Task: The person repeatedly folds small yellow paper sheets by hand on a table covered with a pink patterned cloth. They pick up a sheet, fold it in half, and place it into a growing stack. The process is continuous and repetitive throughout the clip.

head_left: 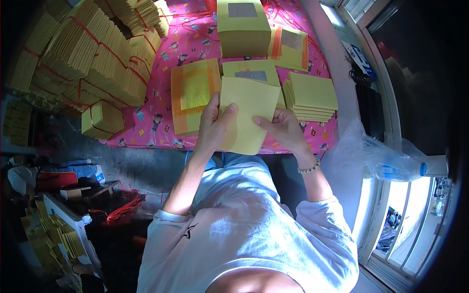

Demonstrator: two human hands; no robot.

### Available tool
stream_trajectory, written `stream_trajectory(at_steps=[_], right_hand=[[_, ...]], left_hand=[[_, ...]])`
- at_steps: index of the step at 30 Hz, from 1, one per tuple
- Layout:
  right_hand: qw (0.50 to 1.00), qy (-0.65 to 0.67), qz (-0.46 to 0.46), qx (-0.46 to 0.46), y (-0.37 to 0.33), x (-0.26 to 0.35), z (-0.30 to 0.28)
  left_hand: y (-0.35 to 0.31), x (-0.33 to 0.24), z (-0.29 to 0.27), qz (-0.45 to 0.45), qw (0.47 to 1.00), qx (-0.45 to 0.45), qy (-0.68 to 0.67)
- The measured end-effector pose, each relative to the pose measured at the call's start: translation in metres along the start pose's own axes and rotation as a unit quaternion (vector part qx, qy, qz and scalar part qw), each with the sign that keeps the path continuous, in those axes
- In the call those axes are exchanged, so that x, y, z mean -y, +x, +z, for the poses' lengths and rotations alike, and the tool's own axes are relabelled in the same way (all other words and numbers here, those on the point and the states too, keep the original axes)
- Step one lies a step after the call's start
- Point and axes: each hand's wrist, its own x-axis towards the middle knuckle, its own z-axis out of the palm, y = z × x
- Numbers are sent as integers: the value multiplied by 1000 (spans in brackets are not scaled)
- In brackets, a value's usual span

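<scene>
A plain yellow paper sheet or thin stack is held up in front of my body; how many layers it has I cannot tell. My left hand grips its left edge, thumb on the front face. On the opposite edge, my right hand pinches it, thumb in front and fingers curled behind. Behind it, partly hidden, lies a yellow paper stack with a silver patch. Left of that is an orange-bordered yellow sheet with a gold patch. Several fanned yellow papers lie to the right.
A pink patterned cloth covers the table. Tall yellow bundles tied with red string fill its left side. A thick yellow block stands at the back. A plastic bag with a bottle hangs right; another person is at left.
</scene>
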Motion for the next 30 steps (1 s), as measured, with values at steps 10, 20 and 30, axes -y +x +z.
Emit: stream_trajectory(at_steps=[10, 20, 30], right_hand=[[1000, -5, 5, 0, -1, -8, 2], [1000, -4, 22, 18, -5, -16, 5], [999, -4, 39, 0, -14, -28, 7]], left_hand=[[3, -2, 1, 16, 1000, -15, -2], [4, -5, -2, 38, 998, -40, 4], [4, -10, 1, 68, 995, -70, 7]])
